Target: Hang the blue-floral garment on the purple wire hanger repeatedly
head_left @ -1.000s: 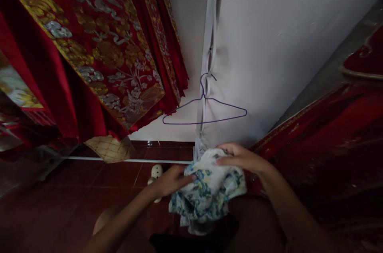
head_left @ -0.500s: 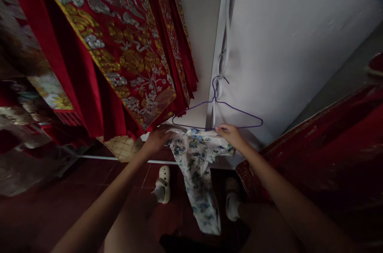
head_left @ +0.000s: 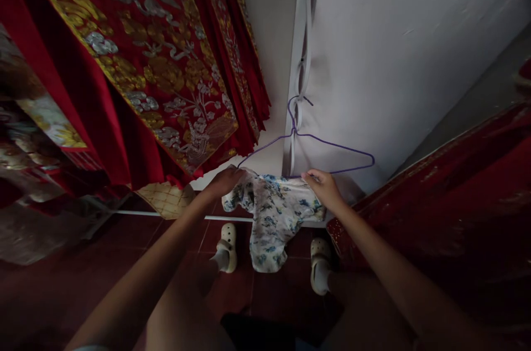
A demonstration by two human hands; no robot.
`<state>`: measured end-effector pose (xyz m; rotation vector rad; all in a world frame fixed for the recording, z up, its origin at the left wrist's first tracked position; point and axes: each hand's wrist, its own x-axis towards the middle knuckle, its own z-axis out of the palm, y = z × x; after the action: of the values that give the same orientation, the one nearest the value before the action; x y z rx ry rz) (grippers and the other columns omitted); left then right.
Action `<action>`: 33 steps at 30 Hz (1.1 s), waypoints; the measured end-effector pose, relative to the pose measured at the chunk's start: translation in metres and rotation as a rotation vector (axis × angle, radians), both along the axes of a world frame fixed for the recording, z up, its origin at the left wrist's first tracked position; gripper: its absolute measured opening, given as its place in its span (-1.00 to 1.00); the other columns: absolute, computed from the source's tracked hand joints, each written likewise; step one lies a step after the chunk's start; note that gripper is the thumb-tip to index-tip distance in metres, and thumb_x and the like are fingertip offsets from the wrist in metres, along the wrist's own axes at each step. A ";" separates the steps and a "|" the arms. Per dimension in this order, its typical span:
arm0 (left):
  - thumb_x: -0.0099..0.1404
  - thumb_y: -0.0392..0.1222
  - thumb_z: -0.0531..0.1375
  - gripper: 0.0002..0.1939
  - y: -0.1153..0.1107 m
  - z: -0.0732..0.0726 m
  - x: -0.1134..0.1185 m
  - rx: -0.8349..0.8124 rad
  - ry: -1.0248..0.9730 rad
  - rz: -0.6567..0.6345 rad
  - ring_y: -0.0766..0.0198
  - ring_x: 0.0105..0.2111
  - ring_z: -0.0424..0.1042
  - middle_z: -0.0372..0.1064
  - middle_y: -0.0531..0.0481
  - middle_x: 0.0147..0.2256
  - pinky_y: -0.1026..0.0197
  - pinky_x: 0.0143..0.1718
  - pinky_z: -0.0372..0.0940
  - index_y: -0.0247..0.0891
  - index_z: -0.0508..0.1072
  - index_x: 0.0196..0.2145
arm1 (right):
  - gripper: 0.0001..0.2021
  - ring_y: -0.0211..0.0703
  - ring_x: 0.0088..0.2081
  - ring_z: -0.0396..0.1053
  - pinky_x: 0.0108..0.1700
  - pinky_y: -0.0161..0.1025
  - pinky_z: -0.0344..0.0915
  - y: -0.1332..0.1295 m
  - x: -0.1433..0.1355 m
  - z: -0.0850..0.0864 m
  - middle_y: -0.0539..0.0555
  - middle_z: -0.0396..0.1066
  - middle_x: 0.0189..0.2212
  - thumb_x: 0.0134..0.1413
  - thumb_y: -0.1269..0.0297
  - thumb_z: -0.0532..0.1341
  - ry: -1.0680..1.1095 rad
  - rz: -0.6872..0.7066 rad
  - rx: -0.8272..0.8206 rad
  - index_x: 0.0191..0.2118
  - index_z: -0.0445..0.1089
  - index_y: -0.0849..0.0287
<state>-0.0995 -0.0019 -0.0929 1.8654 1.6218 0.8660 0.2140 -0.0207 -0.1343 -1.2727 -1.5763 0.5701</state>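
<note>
The left hand (head_left: 227,180) and right hand (head_left: 325,188) both grip the flowered garment (head_left: 274,212) by its upper edge; a purple hanger (head_left: 293,132) hangs right above them.

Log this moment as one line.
left hand: holds floral cloth at left end of purple hanger | right hand: pinches cloth's top edge | cloth: drapes downward | hanger: hook at white strap
</note>
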 end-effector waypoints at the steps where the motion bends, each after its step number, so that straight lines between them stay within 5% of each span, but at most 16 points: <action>1: 0.26 0.01 0.14 -0.69 0.000 0.003 0.002 0.044 -0.001 -0.004 0.14 -0.42 0.36 0.38 -0.05 -0.49 0.16 -0.29 0.17 -0.20 0.41 -0.53 | -0.65 -0.16 -0.49 0.23 -0.40 -0.28 0.11 0.000 -0.001 0.000 -0.03 0.29 -0.62 0.05 -0.03 0.19 0.013 0.010 -0.005 -0.54 0.40 0.14; 8: 0.30 -0.11 0.16 -0.85 0.002 0.033 0.043 0.507 0.138 -0.239 0.12 -0.15 0.38 0.37 -0.13 -0.18 0.14 -0.07 0.23 -0.24 0.38 -0.36 | -0.67 -0.17 -0.51 0.26 -0.40 -0.27 0.16 -0.009 -0.014 0.000 -0.04 0.31 -0.63 0.05 0.00 0.20 0.071 0.126 -0.077 -0.53 0.44 0.14; 12: 0.28 -0.18 0.18 -0.91 -0.001 0.040 0.054 0.640 0.163 -0.152 0.17 -0.19 0.39 0.34 -0.10 -0.16 0.18 -0.11 0.26 -0.23 0.41 -0.28 | -0.72 -0.08 -0.35 0.41 -0.23 -0.21 0.29 -0.022 0.003 0.012 0.04 0.49 -0.43 0.03 0.02 0.26 0.077 0.078 -0.006 -0.35 0.50 0.15; 16: 0.31 -0.12 0.17 -0.86 -0.008 0.040 0.050 0.729 0.180 -0.116 0.17 -0.20 0.40 0.35 -0.11 -0.18 0.20 -0.14 0.28 -0.23 0.43 -0.27 | -0.24 0.05 -0.10 0.45 -0.10 -0.11 0.36 -0.029 0.045 0.024 0.26 0.38 0.10 -0.18 0.11 0.40 0.136 -0.172 0.149 0.20 0.25 0.16; 19: 0.33 -0.08 0.16 -0.83 -0.009 0.040 0.049 0.727 0.202 -0.201 0.18 -0.24 0.41 0.38 -0.09 -0.25 0.20 -0.17 0.29 -0.24 0.42 -0.27 | -0.01 0.12 -0.07 0.46 -0.09 -0.06 0.37 -0.018 0.071 0.028 0.37 0.33 0.14 -0.21 0.21 0.41 0.033 -0.263 0.146 0.37 0.01 0.23; 22: 0.34 -0.07 0.14 -0.82 -0.006 0.040 0.050 0.712 0.225 -0.237 0.19 -0.26 0.41 0.39 -0.07 -0.30 0.20 -0.19 0.28 -0.23 0.41 -0.27 | -0.20 0.19 -0.07 0.46 -0.04 -0.02 0.35 0.002 0.082 0.033 0.34 0.47 -0.02 -0.23 0.28 0.40 -0.138 -0.305 0.115 0.24 0.27 0.29; 26: 0.33 -0.06 0.16 -0.82 -0.001 0.043 0.040 0.714 0.184 -0.136 0.17 -0.23 0.41 0.40 -0.08 -0.23 0.18 -0.16 0.28 -0.22 0.40 -0.21 | -0.81 0.09 -0.32 0.48 -0.25 -0.11 0.35 0.012 0.082 0.045 0.20 0.55 -0.40 -0.09 0.26 0.33 -0.321 -0.262 0.085 -0.31 0.55 0.22; 29: 0.33 -0.08 0.17 -0.72 0.000 0.041 0.025 0.703 0.079 -0.043 0.10 -0.07 0.38 0.38 -0.15 -0.08 0.12 0.01 0.25 -0.22 0.36 -0.04 | -0.78 -0.07 -0.53 0.37 -0.46 -0.21 0.24 0.002 0.088 0.059 0.07 0.42 -0.64 -0.19 0.16 0.43 -0.311 -0.239 0.000 -0.54 0.49 0.22; 33: 0.40 -0.05 0.07 -0.73 -0.001 0.028 0.009 0.557 -0.021 0.069 0.13 -0.12 0.39 0.43 -0.11 -0.14 0.12 0.00 0.24 -0.21 0.38 -0.04 | -0.65 -0.07 -0.54 0.43 -0.49 -0.19 0.29 -0.013 0.109 0.071 0.16 0.54 -0.52 -0.31 0.07 0.49 0.044 0.117 -0.291 -0.43 0.57 0.27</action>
<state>-0.0905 -0.0028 -0.0653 2.1513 1.5427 1.4794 0.3233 -0.0341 -0.0632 -1.3760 -1.5790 0.9229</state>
